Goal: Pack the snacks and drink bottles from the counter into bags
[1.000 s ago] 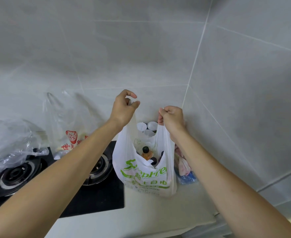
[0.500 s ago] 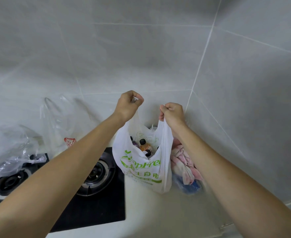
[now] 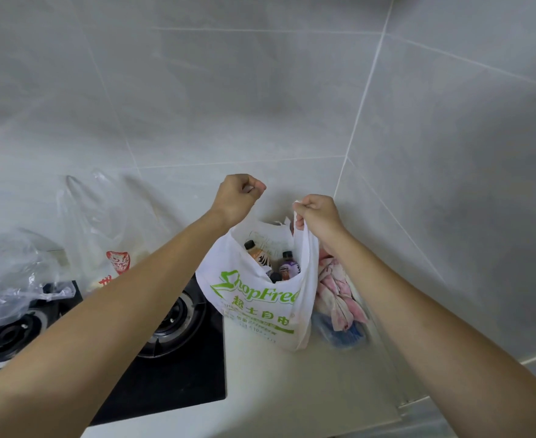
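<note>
A white plastic bag [image 3: 254, 305] with green print stands on the pale counter [image 3: 292, 384] in the corner, its mouth held apart. My left hand [image 3: 236, 197] grips the left handle in a fist above the bag. My right hand [image 3: 317, 213] pinches and grips the right handle. Inside the bag show an orange drink bottle [image 3: 257, 254] with a black cap and a purple-labelled bottle [image 3: 288, 267]. The rest of the contents are hidden by the bag wall.
A black gas hob [image 3: 153, 349] with two burners lies left of the bag. A clear bag with red print [image 3: 115, 241] leans on the tiled wall, and a crumpled clear bag [image 3: 10, 279] covers the far left burner. A pink cloth [image 3: 339, 292] and a blue item [image 3: 345, 335] sit right of the bag.
Both hands have kept hold of the handles and the bag has shifted slightly; the view has dropped. The white-capped bottles seen at first are no longer visible, and darker-capped bottles show in the mouth.
</note>
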